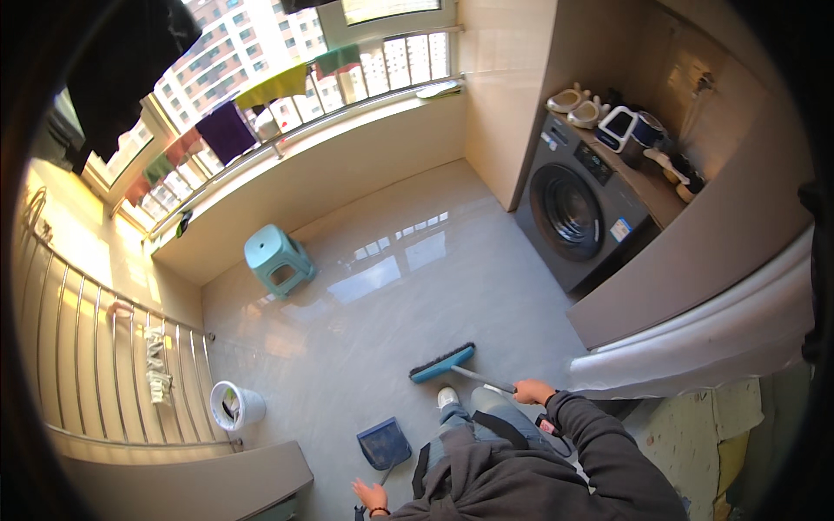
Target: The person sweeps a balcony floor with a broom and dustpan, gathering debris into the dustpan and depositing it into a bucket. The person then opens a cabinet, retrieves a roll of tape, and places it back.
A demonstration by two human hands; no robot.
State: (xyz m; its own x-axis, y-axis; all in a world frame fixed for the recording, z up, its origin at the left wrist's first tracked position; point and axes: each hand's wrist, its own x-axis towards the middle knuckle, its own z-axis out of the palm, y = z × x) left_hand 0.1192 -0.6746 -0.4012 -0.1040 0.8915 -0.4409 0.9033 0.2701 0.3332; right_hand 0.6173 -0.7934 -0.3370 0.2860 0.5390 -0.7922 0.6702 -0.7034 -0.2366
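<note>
My right hand (534, 392) is closed around the grey handle of a broom. The broom's blue head (444, 363) with dark bristles rests on the tiled floor just ahead of my white shoe (447, 396). At the lower left, my left hand (370, 497) has its fingers spread beside the handle of a blue dustpan (384, 444); the palm side is hidden, so whether it touches the handle cannot be told. The dustpan lies on the floor to the left of my legs.
A light-blue plastic stool (279, 260) stands near the window wall. A white bin (238, 405) sits by the metal rack (124, 352) at left. At right is a front-loading washing machine (573, 215) with shoes on top, beside a white curtain (690, 325).
</note>
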